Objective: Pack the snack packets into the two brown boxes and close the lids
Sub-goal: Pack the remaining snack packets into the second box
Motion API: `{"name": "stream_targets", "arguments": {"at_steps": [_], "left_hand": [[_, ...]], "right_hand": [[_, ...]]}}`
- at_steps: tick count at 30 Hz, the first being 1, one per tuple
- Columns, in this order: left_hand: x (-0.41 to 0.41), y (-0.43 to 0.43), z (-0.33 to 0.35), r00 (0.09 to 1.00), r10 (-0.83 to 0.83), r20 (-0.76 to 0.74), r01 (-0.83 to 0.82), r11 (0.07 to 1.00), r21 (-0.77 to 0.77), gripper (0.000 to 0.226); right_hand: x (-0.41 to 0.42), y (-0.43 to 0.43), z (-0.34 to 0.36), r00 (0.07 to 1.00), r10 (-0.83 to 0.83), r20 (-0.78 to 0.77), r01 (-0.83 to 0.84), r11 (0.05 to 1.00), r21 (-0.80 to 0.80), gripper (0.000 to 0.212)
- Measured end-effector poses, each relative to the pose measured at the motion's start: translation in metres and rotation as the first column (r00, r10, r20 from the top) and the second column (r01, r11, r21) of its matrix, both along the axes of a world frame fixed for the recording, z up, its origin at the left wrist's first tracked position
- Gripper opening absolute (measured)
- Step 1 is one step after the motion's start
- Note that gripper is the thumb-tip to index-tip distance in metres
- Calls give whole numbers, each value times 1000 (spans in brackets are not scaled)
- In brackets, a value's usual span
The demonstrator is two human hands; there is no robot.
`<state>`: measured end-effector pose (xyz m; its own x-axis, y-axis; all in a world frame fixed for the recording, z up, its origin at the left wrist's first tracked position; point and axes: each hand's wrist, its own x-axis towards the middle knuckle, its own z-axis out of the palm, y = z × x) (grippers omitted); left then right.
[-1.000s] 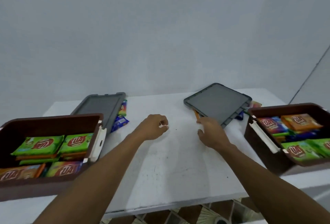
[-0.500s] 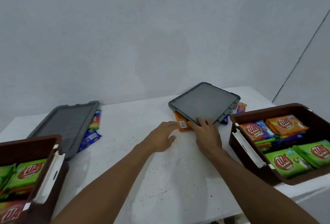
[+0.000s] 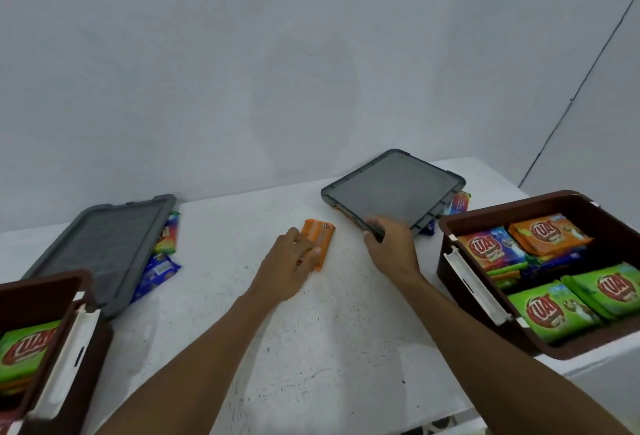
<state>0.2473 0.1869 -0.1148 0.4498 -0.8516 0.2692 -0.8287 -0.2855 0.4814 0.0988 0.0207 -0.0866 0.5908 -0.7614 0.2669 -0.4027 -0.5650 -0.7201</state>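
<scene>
An orange snack packet (image 3: pixel 320 235) lies on the white table (image 3: pixel 329 348), and my left hand (image 3: pixel 289 263) holds its near end. My right hand (image 3: pixel 393 247) grips the near edge of the right grey lid (image 3: pixel 393 187), which is tilted up over a few packets (image 3: pixel 459 200). The right brown box (image 3: pixel 450 261) stands open, filled with green, orange and blue packets. At the lower left, the left brown box (image 3: pixel 52 278) is open with a green packet (image 3: pixel 26 349) showing. The left grey lid (image 3: pixel 100 247) rests on blue packets (image 3: pixel 156 272).
A plain grey wall rises right behind the table. The table's front edge runs along the bottom right. White latches hang on the inner sides of both boxes.
My left hand has pulled an orange packet out from under the right lid toward the left. My right hand now grips the lid's edge. The view has shifted right.
</scene>
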Motion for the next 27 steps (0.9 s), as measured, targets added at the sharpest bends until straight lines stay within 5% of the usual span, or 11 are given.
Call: {"name": "stream_targets", "arguments": {"at_steps": [7,9,13,17,21,27], "left_hand": [[-4,-8,12,971,213,-110,-207,976,70,38],[-6,-10,10,968,235,-90,-227,970,92,35],[1,2,12,912,304,-276,-311,950,19,36],[13,30,20,783,364,-504,-464,882,-84,31],[23,52,37,617,278,-736,-554,818,-155,41],[31,64,72,566,99,-818,-543,791,-280,16]], "right_hand": [[8,-5,-3,1000,-22,11,21,993,114,27],[8,-7,-1,998,-57,-15,57,998,17,26],[9,-14,2,951,-111,-289,67,985,-157,49],[12,-16,-7,825,-35,-564,-116,966,-231,60],[21,7,-13,852,-15,-523,-197,917,-348,51],[34,62,-16,925,129,-358,-275,875,-397,39]]}}
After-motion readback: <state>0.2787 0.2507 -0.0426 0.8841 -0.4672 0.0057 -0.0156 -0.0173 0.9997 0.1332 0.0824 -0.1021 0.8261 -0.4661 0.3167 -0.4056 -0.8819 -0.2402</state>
